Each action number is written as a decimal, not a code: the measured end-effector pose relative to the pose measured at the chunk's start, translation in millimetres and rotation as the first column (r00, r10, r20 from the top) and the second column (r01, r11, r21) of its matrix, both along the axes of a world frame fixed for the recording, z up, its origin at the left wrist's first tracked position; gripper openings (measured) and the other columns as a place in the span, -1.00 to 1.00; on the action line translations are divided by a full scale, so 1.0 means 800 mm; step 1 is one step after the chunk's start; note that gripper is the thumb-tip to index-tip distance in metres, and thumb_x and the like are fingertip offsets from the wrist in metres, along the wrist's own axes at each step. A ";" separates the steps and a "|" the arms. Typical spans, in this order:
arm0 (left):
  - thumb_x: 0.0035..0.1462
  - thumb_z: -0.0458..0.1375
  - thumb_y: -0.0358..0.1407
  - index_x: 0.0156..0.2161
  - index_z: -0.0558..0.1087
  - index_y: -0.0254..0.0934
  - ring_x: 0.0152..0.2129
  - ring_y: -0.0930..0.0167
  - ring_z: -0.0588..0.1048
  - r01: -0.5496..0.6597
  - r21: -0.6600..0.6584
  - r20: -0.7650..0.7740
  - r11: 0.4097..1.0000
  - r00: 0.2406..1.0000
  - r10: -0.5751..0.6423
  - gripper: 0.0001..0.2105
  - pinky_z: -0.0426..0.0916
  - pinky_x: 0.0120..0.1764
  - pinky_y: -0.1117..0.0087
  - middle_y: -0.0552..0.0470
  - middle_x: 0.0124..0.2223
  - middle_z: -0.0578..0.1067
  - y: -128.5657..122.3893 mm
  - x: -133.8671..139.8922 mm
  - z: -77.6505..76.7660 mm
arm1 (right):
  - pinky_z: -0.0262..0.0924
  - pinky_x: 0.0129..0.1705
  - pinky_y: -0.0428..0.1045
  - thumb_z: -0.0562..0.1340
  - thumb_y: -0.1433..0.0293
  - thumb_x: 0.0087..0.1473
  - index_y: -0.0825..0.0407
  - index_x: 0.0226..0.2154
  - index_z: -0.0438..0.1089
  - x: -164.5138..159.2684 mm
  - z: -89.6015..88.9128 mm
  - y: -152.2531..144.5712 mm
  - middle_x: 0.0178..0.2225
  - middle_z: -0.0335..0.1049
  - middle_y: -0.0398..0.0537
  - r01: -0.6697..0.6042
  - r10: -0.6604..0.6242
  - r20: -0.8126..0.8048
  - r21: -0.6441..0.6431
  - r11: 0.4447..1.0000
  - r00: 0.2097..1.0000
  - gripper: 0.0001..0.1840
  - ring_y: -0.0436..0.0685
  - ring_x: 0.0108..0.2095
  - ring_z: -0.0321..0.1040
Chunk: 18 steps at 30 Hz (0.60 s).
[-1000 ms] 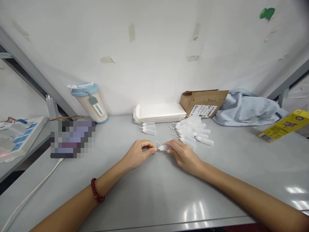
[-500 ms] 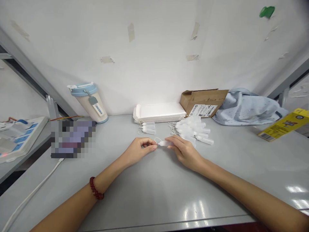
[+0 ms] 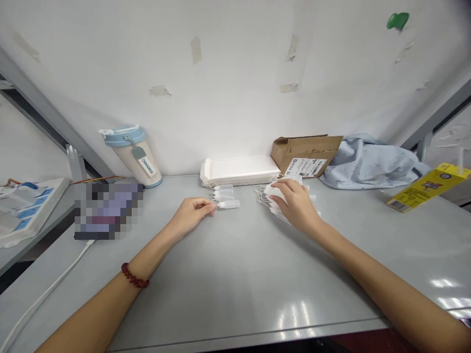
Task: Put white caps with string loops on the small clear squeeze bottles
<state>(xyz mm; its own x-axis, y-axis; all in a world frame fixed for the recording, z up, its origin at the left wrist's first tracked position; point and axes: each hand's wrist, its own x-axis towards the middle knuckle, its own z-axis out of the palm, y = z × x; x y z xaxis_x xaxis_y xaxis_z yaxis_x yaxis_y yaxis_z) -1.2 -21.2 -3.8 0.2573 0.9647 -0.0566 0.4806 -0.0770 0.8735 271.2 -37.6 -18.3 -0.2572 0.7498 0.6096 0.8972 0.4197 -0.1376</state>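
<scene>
My left hand is closed in a pinch at the tip end of a small translucent dropper bottle. This bottle lies on the grey table in front of two similar bottles in a short column. My right hand is over a pile of the same bottles, which have white cord loops at their tips. Its thumb and index finger are apart above the pile; the other fingers are partly hidden, and I see nothing held.
Behind the bottles lies a stack of white trays, beside a cardboard box and a pale blue cloth. A yellow carton stands at the right. On the left are a tumbler, a pixelated flat object with a cable, and a power strip.
The bottle held between both hands has moved left to the short column. My right hand has let go of it and shifted right, over the pile. The view has turned slightly.
</scene>
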 end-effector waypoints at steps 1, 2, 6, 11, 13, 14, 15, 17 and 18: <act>-0.01 0.11 -0.10 -0.49 0.45 -0.30 -0.69 0.54 0.19 -0.022 -0.016 -0.003 1.000 1.000 0.021 -0.72 0.06 -0.57 0.49 0.11 -0.58 0.40 0.002 -0.003 0.000 | 0.09 -0.22 0.12 0.07 0.35 0.17 0.05 -0.17 0.32 0.006 0.001 0.004 -0.14 0.36 0.15 0.054 -0.053 0.020 -0.016 0.998 0.998 -0.79 0.28 -0.12 0.27; -0.02 0.12 -0.09 -0.48 0.46 -0.30 -0.70 0.54 0.16 -0.040 -0.028 -0.005 0.999 0.999 0.039 -0.72 0.03 -0.59 0.49 0.11 -0.58 0.40 0.004 -0.005 0.000 | 0.08 -0.24 0.12 0.08 0.35 0.16 0.04 -0.17 0.32 0.010 0.001 0.007 -0.15 0.36 0.15 0.090 -0.089 0.042 -0.039 0.995 0.995 -0.79 0.29 -0.13 0.27; -0.05 0.13 -0.07 -0.45 0.46 -0.30 -0.67 0.53 0.20 -0.086 -0.014 -0.047 0.996 0.995 0.086 -0.71 0.03 -0.58 0.49 0.09 -0.52 0.45 0.005 -0.004 0.000 | 0.08 -0.28 0.12 0.10 0.31 0.14 0.04 -0.17 0.34 0.014 -0.002 0.011 -0.21 0.40 0.11 0.159 -0.147 0.108 -0.115 0.980 0.983 -0.77 0.30 -0.19 0.26; -0.02 0.09 -0.08 -0.49 0.44 -0.31 -0.57 0.45 0.34 -0.078 0.070 -0.145 0.994 0.985 0.088 -0.70 0.13 -0.49 0.48 0.07 -0.52 0.46 0.003 0.000 0.001 | 0.06 -0.30 0.10 0.09 0.34 0.14 0.03 -0.14 0.33 0.010 -0.004 0.007 -0.22 0.41 0.08 0.153 -0.141 0.117 -0.105 0.983 0.983 -0.77 0.28 -0.22 0.25; 0.00 0.07 -0.10 -0.49 0.44 -0.30 -0.55 0.42 0.36 -0.054 0.116 -0.195 0.992 0.978 0.076 -0.71 0.16 -0.47 0.47 0.07 -0.53 0.45 0.001 0.000 0.000 | 0.06 -0.30 0.09 0.10 0.36 0.14 0.03 -0.14 0.33 0.009 -0.003 0.007 -0.23 0.41 0.08 0.153 -0.142 0.108 -0.110 0.982 0.984 -0.77 0.28 -0.21 0.25; 0.01 0.05 -0.11 -0.48 0.44 -0.30 -0.55 0.41 0.37 -0.040 0.148 -0.228 0.988 0.971 0.073 -0.72 0.17 -0.47 0.46 0.08 -0.53 0.45 0.001 0.000 0.000 | 0.06 -0.30 0.09 0.11 0.36 0.13 0.03 -0.14 0.33 0.009 -0.002 0.006 -0.23 0.41 0.08 0.155 -0.143 0.102 -0.116 0.981 0.984 -0.77 0.29 -0.21 0.25; 0.03 0.04 -0.12 -0.46 0.44 -0.29 -0.55 0.41 0.37 -0.027 0.182 -0.265 0.983 0.961 0.075 -0.73 0.18 -0.47 0.46 0.08 -0.53 0.45 0.000 0.000 -0.001 | 0.06 -0.30 0.09 0.11 0.37 0.12 0.03 -0.14 0.33 0.009 -0.002 0.006 -0.24 0.40 0.09 0.156 -0.145 0.095 -0.122 0.980 0.985 -0.77 0.29 -0.20 0.25; 0.05 0.01 -0.15 -0.41 0.44 -0.27 -0.54 0.39 0.39 -0.006 0.248 -0.337 0.969 0.937 0.092 -0.75 0.19 -0.46 0.44 0.07 -0.51 0.47 -0.003 0.001 -0.003 | 0.06 -0.30 0.09 0.11 0.40 0.12 0.02 -0.14 0.34 0.008 -0.001 0.006 -0.25 0.40 0.08 0.156 -0.147 0.079 -0.130 0.979 0.986 -0.77 0.29 -0.20 0.26; 0.07 0.00 -0.16 -0.39 0.43 -0.26 -0.53 0.38 0.40 0.002 0.278 -0.369 0.961 0.924 0.104 -0.75 0.20 -0.45 0.43 0.06 -0.49 0.47 -0.004 0.002 -0.005 | 0.05 -0.30 0.08 0.11 0.41 0.12 0.02 -0.15 0.34 0.008 -0.001 0.006 -0.26 0.39 0.08 0.154 -0.145 0.072 -0.133 0.979 0.987 -0.77 0.28 -0.20 0.26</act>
<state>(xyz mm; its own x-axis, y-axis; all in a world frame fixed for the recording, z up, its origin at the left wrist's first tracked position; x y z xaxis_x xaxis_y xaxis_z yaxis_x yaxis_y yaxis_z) 0.2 -24.6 -7.5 0.2184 0.9681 0.1228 0.7783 -0.2487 0.5765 277.7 -32.9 -18.8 -0.1698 0.8581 0.4845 0.9569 0.2611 -0.1269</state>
